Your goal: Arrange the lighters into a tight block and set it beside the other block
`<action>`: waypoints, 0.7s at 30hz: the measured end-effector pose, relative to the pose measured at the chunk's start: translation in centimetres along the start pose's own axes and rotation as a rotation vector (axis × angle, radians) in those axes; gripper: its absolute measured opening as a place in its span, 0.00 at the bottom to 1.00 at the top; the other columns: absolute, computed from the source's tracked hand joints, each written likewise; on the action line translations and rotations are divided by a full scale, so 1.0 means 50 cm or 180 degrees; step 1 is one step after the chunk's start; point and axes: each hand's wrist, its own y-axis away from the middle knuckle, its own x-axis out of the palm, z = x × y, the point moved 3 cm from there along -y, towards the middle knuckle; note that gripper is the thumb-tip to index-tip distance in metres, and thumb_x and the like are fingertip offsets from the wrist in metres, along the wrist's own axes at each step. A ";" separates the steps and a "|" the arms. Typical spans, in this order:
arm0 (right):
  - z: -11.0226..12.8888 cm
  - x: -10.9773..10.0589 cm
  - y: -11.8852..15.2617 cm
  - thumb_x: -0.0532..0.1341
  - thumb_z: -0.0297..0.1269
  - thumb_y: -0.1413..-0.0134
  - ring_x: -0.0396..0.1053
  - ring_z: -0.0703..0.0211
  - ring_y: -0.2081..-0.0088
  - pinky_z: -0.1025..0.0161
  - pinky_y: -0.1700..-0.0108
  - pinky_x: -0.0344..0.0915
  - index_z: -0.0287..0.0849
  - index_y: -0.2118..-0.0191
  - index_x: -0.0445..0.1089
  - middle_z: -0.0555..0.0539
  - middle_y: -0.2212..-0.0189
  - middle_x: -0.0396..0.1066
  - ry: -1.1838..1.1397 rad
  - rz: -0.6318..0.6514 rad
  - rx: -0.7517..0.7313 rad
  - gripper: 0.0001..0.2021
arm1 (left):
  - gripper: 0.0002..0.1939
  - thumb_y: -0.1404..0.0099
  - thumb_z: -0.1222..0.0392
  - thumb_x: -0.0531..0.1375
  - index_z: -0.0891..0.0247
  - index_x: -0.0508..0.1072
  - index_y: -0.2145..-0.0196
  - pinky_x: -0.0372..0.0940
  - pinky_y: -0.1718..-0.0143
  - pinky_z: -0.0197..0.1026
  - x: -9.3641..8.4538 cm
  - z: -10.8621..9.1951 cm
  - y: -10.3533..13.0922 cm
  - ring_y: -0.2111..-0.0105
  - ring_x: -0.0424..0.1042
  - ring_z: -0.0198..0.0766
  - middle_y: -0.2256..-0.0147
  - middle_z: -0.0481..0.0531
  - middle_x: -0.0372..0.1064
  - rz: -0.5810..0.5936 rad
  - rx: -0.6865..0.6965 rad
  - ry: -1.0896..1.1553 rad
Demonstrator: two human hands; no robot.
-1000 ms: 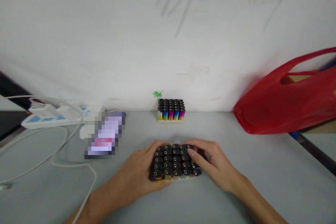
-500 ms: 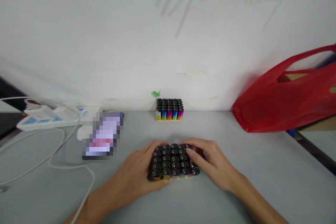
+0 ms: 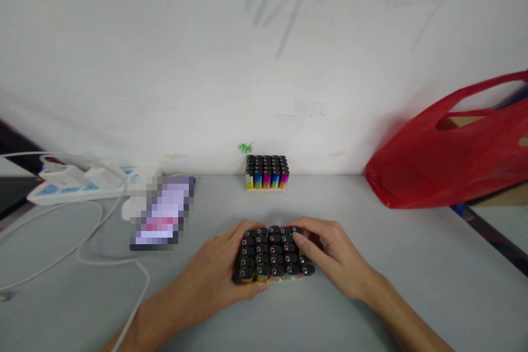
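A block of several black-topped lighters (image 3: 272, 253) stands upright on the grey table (image 3: 412, 264) just in front of me. My left hand (image 3: 214, 272) presses against its left side, fingers curled around the near corner. My right hand (image 3: 330, 256) holds the right side, with fingers lying over the top right lighters. A second, smaller block of lighters with rainbow-coloured bodies (image 3: 267, 171) stands at the back of the table against the white wall.
A red plastic bag (image 3: 449, 154) lies at the right rear of the table. At the left are a phone with a blurred screen (image 3: 163, 213), a white power strip (image 3: 78, 182) and white cables (image 3: 86, 247) trailing toward the front edge.
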 end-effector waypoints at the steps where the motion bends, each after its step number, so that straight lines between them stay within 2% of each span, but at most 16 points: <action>1: 0.000 0.000 0.000 0.58 0.46 0.20 0.74 0.57 0.64 0.60 0.60 0.67 0.46 0.43 0.81 0.50 0.63 0.79 -0.0007 0.0001 0.0008 0.17 | 0.32 0.36 0.59 0.76 0.47 0.67 0.40 0.72 0.49 0.47 0.000 -0.001 0.001 0.48 0.80 0.49 0.45 0.46 0.78 0.0006 0.0007 0.0005; 21: 0.001 0.000 0.000 0.58 0.47 0.20 0.73 0.56 0.64 0.60 0.60 0.67 0.45 0.43 0.81 0.49 0.63 0.80 -0.0045 0.0022 0.0037 0.18 | 0.31 0.36 0.59 0.75 0.49 0.68 0.40 0.72 0.48 0.48 -0.003 -0.005 -0.001 0.47 0.80 0.52 0.45 0.49 0.78 0.0036 -0.0018 0.0021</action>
